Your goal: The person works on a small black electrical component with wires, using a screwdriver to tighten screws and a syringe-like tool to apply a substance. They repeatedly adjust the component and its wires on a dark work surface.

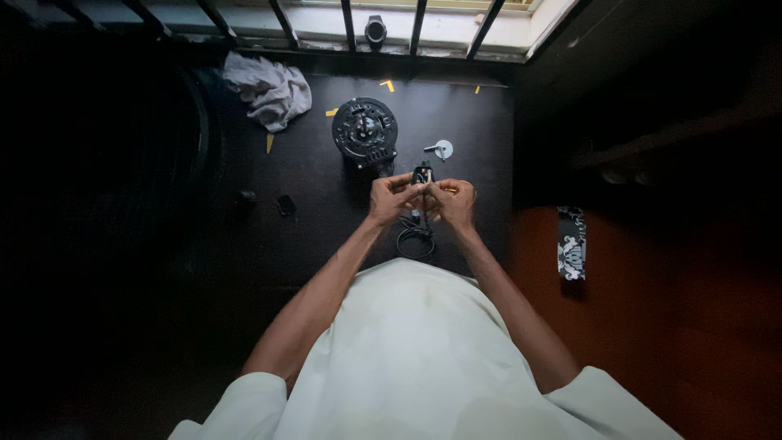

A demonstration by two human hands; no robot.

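Note:
My left hand (390, 198) and my right hand (453, 201) meet over the dark table (318, 204), both pinching a small black part (422, 173) between their fingertips. A thin black cable (415, 235) hangs from the part and coils on the table just below my hands. A round black disc-shaped device (365, 130) lies just beyond my left hand. A small pale round piece with a short stem (441, 149) lies beyond my right hand.
A crumpled white cloth (270, 91) lies at the far left of the table. Two small dark bits (284, 204) sit left of my hands. A watch (375, 30) rests on the barred window sill. A patterned strip (571, 242) lies on the reddish surface at right.

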